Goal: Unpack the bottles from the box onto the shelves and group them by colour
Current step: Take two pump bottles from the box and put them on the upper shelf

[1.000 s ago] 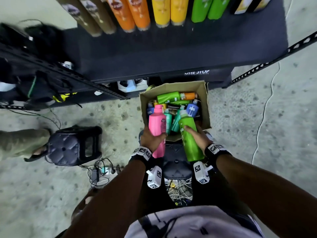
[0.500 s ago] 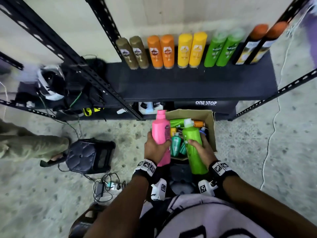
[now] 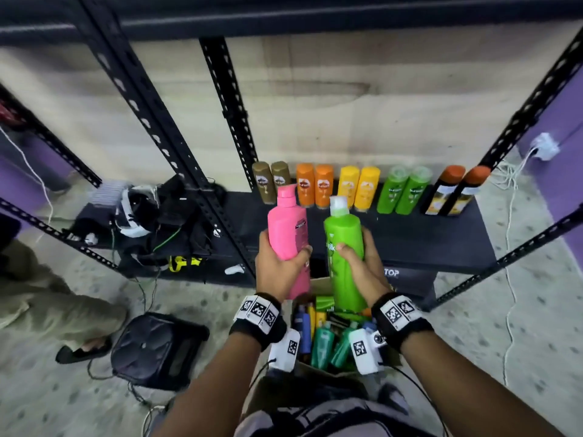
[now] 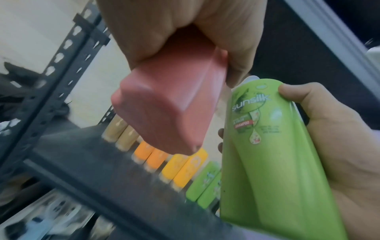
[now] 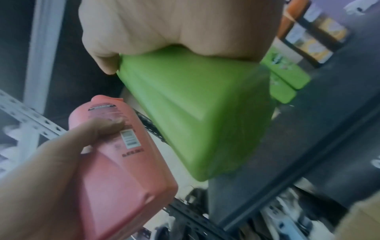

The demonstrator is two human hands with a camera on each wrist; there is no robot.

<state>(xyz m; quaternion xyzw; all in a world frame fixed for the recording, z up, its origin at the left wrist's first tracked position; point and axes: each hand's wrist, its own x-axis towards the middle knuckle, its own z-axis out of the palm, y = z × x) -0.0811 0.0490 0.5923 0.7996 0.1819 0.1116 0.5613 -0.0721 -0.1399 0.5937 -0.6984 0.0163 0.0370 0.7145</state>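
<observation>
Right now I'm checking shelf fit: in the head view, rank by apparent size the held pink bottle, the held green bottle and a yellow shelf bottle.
1-2. Green bottle and pink bottle: alike.
3. Yellow bottle: smaller, though farther away.

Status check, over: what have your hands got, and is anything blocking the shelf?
Left hand grips pink bottle. Right hand grips green bottle. Shelf front bare, path open.

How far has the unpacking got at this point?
Partly done. Done: five colour pairs stand on the shelf: brown, orange, yellow, green bottles and black ones with orange caps. In hand: the left hand grips a pink bottle and the right hand a large green bottle, both held above the box. Left: teal, blue, green and other bottles remain inside it.
</observation>
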